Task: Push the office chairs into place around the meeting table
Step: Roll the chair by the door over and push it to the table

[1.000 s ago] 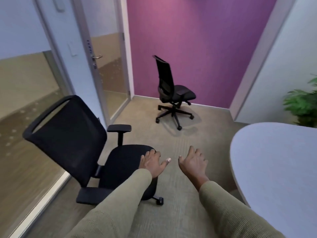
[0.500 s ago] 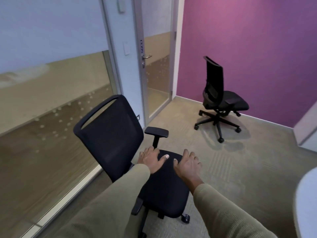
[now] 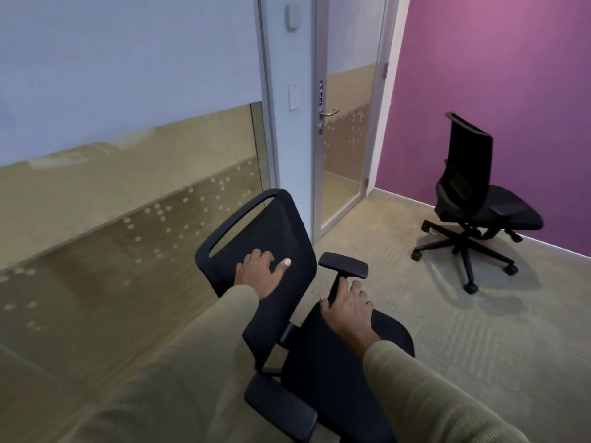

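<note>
My left hand (image 3: 260,276) has climbed from the seat onto the near black mesh-backed office chair (image 3: 281,302), spread flat; right hand (image 3: 347,306) curls round its armrest post; castors should roll easily, backrest frame stiffest

To my left runs a glass partition wall (image 3: 128,203), frosted pale across its upper part and clear below, with rows of small white dots along the clear band. Past it stands a narrow glass door (image 3: 347,139) in a grey metal frame, with a curved silver lever handle (image 3: 329,112). A white rectangular wall switch (image 3: 294,96) sits on the post beside it. A magenta painted wall (image 3: 499,75) meets beige ribbed carpet (image 3: 479,330) ahead of me.
</note>
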`<state>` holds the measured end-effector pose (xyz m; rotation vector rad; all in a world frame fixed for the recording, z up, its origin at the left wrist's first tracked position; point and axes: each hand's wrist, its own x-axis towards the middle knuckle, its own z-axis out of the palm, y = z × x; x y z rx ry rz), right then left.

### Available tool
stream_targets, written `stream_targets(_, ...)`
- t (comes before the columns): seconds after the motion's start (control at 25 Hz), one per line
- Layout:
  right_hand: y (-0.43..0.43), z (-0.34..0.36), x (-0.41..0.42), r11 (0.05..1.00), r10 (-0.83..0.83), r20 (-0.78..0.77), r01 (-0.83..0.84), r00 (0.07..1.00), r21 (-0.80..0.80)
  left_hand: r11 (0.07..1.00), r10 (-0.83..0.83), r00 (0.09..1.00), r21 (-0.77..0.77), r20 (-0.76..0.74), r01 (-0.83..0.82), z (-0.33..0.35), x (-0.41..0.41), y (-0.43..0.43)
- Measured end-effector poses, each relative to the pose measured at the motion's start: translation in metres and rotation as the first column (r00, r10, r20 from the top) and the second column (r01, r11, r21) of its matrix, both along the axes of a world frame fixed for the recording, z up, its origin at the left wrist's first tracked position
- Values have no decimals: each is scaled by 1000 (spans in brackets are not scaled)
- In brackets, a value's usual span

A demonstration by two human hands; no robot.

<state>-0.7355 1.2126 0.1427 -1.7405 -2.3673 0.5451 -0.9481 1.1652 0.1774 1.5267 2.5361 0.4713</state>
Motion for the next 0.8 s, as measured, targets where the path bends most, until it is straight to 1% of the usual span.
stream_targets(0.16,15,10,-73,999,22,-84,-24,996,-23,997,40,999,74,-31,-38,13,-74,15)
stream_targets(0.28,27,13,-130,999,47,-126,-49,991,-13,992,80,990,106,-119,-68,15,-129,29)
stream_targets(0.32,30,14,-148,998,60,-138,-62,989,-16,990,96,988,114,-122,-82,15,-144,32)
stream_targets(0.4,36,18,-184,996,86,-157,-91,984,-26,985,137,988,112,-69,-129,13,-173,38)
stream_targets(0.48,42,21,-219,992,121,-167,-126,979,-22,974,191,978,105,85,-200,6,-198,44)
stream_targets(0.52,45,23,-234,989,144,-166,-148,975,-7,967,208,957,107,201,-232,3,-208,45)
stream_targets(0.6,51,30,-263,982,186,-153,-182,970,39,951,218,871,107,441,-292,1,-222,47)
stream_targets(0.64,54,34,-278,979,203,-143,-196,969,65,945,223,817,87,532,-314,0,-227,49)
stream_targets(0.72,62,39,-300,969,235,-107,-224,966,104,937,227,721,55,655,-345,-3,-228,53)
stream_targets(0.8,70,41,-317,965,252,-40,-248,967,81,929,223,628,33,746,-369,-7,-224,61)
